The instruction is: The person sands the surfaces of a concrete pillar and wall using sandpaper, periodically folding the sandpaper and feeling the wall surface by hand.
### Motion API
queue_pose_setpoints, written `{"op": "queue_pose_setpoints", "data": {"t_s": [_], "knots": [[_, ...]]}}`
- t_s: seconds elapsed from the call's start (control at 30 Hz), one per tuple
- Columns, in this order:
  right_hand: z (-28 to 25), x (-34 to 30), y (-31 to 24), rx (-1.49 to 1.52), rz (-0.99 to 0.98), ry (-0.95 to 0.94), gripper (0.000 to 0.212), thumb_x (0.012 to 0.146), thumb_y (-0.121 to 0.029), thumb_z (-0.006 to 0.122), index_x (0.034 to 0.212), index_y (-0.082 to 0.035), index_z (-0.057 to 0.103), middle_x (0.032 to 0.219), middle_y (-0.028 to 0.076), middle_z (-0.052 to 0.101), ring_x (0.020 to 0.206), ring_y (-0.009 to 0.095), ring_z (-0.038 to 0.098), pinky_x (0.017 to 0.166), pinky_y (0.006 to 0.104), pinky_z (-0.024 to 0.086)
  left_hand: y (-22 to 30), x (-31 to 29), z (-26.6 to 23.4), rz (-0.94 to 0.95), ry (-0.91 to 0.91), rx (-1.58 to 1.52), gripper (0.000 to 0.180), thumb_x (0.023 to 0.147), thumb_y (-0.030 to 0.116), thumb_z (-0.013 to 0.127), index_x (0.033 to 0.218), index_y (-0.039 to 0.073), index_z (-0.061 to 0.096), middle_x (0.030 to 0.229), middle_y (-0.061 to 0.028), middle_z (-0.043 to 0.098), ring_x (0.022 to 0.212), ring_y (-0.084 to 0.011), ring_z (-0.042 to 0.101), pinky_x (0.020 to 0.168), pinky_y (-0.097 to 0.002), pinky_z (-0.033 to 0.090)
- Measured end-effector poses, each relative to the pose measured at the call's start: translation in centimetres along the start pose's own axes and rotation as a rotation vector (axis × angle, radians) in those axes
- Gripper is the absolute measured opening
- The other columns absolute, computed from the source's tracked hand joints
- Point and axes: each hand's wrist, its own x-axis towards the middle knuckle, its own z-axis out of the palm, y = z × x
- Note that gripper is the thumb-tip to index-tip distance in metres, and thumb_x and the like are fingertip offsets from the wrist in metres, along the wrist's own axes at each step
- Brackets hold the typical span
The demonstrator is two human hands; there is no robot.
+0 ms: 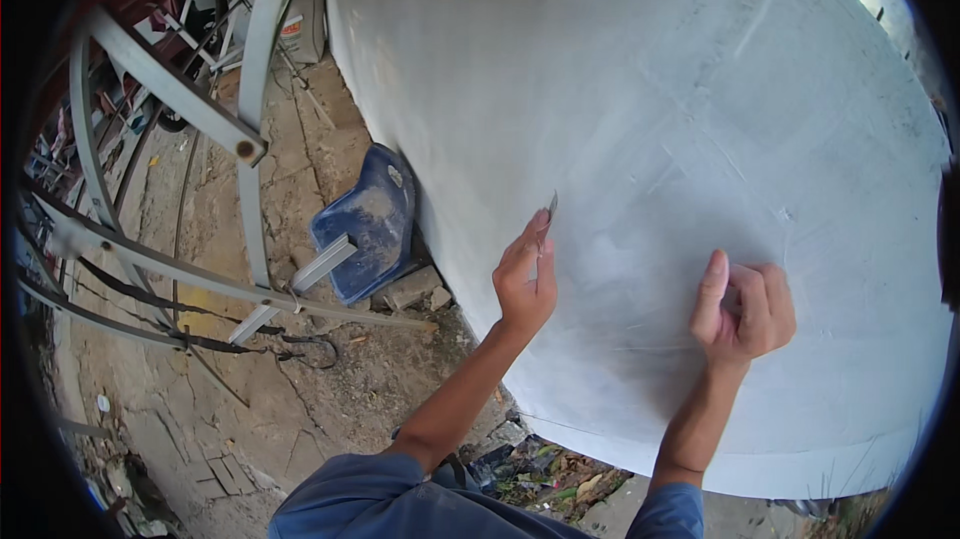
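A large pale grey, smooth-coated wall (640, 189) fills the right half of the head view, with faint streaks and scratches on it. My left hand (526, 284) is raised in front of the wall, its thumb and fingers pinching a small thin metal blade (553, 205) that points up. Its handle, if any, is hidden in the fingers. To the right, my right hand (748, 314) is curled close to the wall, thumb up and fingers bent inward. Whether anything lies inside those fingers cannot be made out.
At left stands a metal frame (180, 89) of flat bars. A dirty blue plastic seat (370, 214) leans by the wall's base, next to broken bricks (408, 289). A sack (300, 27) stands farther back. Cracked paving (240, 439) and leaf litter (570, 484) lie below.
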Motion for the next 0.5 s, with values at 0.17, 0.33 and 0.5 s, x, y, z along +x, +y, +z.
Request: {"op": "queue_pose_setpoints", "data": {"t_s": [0.17, 0.33, 0.5], "knots": [[0.0, -0.4, 0.2, -0.024, 0.003, -0.019, 0.023, 0.071, -0.013, 0.075, 0.060, -0.012, 0.054, 0.055, -0.001, 0.045, 0.045, 0.014, 0.039, 0.042, 0.0270, 0.026, -0.3, 4.9, 4.5, 0.080, 0.167, 0.031, 0.027, 0.094, 0.001, 0.056, 0.118, -0.010, 0.061, 0.123, -0.0230, 0.063, 0.118, -0.0317, 0.061, 0.095, -0.0344, 0.049], [0.0, -0.4, 0.3, -0.003, -0.017, -0.020, 0.023, 0.072, -0.015, 0.074, 0.061, -0.013, 0.054, 0.055, -0.002, 0.045, 0.045, 0.013, 0.038, 0.042, 0.0265, 0.024, -0.6, 9.1, 6.5, 0.059, 0.241, 0.014, 0.021, 0.092, 0.001, 0.057, 0.110, -0.009, 0.064, 0.120, -0.0237, 0.064, 0.110, -0.0326, 0.065, 0.093, -0.0362, 0.051], [0.1, -0.1, 0.4, 0.015, -0.027, -0.008, 0.024, 0.072, -0.016, 0.075, 0.061, -0.013, 0.054, 0.055, -0.003, 0.045, 0.045, 0.013, 0.038, 0.042, 0.0269, 0.023, -2.0, 11.8, 6.4, 0.132, 0.246, 0.142, 0.033, 0.096, 0.012, 0.057, 0.124, -0.005, 0.061, 0.115, -0.0244, 0.066, 0.107, -0.0236, 0.067, 0.088, -0.0300, 0.051]]}}
